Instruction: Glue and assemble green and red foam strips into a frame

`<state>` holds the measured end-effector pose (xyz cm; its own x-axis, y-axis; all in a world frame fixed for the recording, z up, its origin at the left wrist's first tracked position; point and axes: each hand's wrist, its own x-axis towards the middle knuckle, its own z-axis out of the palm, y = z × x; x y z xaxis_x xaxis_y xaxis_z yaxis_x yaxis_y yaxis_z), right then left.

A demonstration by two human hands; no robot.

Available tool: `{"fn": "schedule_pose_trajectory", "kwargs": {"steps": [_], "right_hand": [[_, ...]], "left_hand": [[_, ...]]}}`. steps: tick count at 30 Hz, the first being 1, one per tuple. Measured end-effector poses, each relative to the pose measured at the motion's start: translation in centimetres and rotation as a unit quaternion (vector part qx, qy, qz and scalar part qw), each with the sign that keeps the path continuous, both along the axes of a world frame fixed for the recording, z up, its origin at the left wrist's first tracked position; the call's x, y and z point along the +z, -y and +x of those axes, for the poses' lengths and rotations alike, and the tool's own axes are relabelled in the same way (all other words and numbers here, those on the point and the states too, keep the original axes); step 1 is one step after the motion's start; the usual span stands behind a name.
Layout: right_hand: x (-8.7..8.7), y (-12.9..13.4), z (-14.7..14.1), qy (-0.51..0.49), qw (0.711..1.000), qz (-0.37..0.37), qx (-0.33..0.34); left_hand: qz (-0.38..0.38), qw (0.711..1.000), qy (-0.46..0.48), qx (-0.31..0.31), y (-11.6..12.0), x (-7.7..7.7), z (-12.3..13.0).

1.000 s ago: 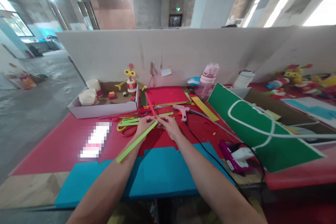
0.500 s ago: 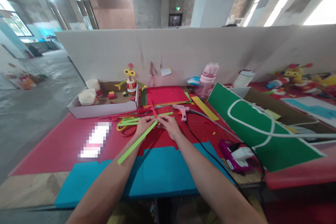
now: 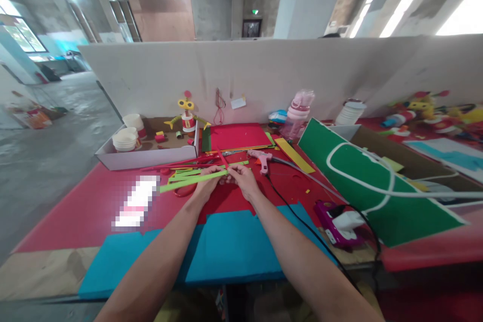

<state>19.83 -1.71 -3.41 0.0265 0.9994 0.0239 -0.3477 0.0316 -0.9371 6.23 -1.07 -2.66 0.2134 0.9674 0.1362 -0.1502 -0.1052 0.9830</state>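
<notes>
My left hand (image 3: 210, 182) and my right hand (image 3: 243, 179) meet over the middle of the red table covering, fingertips pinched together. Between them they hold one end of a light green paper strip (image 3: 188, 181), which sticks out to the left above my left hand. A red paper strip (image 3: 222, 157) rises from the same pinch, pointing away from me; how the two strips join is hidden by my fingers. Behind my left hand lie more green strips (image 3: 177, 173) and scissors with a red handle (image 3: 185, 191). A pink glue gun (image 3: 264, 159) rests just beyond my right hand.
A white box (image 3: 151, 159) with paper cups (image 3: 126, 140) and a yellow-and-red figure (image 3: 187, 118) stands at back left. To the right are a green board (image 3: 362, 196), a purple power strip (image 3: 335, 229) and cables. Blue sheets (image 3: 234, 246) lie along the front edge.
The green strip has swung up and away from me; its free end, earlier over my left forearm, now points left. My hands stay together at nearly the same spot.
</notes>
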Motion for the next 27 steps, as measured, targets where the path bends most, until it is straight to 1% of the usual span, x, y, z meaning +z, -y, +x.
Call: {"fn": "schedule_pose_trajectory", "kwargs": {"steps": [3, 6, 11, 14, 16, 21, 27], "right_hand": [[-0.24, -0.28, 0.12, -0.023, 0.999, -0.004, -0.035], [-0.32, -0.35, 0.13, -0.031, 0.999, -0.003, -0.038], [-0.18, -0.11, -0.08, -0.009, 1.000, 0.004, -0.013], [-0.13, -0.03, -0.12, -0.012, 1.000, 0.002, -0.005], [-0.12, -0.01, -0.12, -0.023, 1.000, -0.002, 0.004], [-0.17, 0.01, -0.08, -0.027, 0.999, -0.002, 0.016], [-0.29, -0.05, 0.05, -0.038, 0.999, -0.010, 0.019]], "left_hand": [[-0.001, 0.999, -0.047, -0.009, 0.46, 0.56, 0.12], [-0.008, 0.997, -0.078, -0.011, 0.66, 0.78, 0.24], [-0.005, 0.999, -0.039, 0.030, 0.42, 0.41, 0.43], [0.015, 1.000, -0.016, 0.013, 0.31, 0.31, 0.32], [0.019, 1.000, -0.016, 0.007, 0.29, 0.29, 0.20], [0.017, 0.999, -0.034, 0.008, 0.30, 0.30, 0.07], [0.001, 0.999, -0.028, 0.024, 0.45, 0.58, 0.14]]}}
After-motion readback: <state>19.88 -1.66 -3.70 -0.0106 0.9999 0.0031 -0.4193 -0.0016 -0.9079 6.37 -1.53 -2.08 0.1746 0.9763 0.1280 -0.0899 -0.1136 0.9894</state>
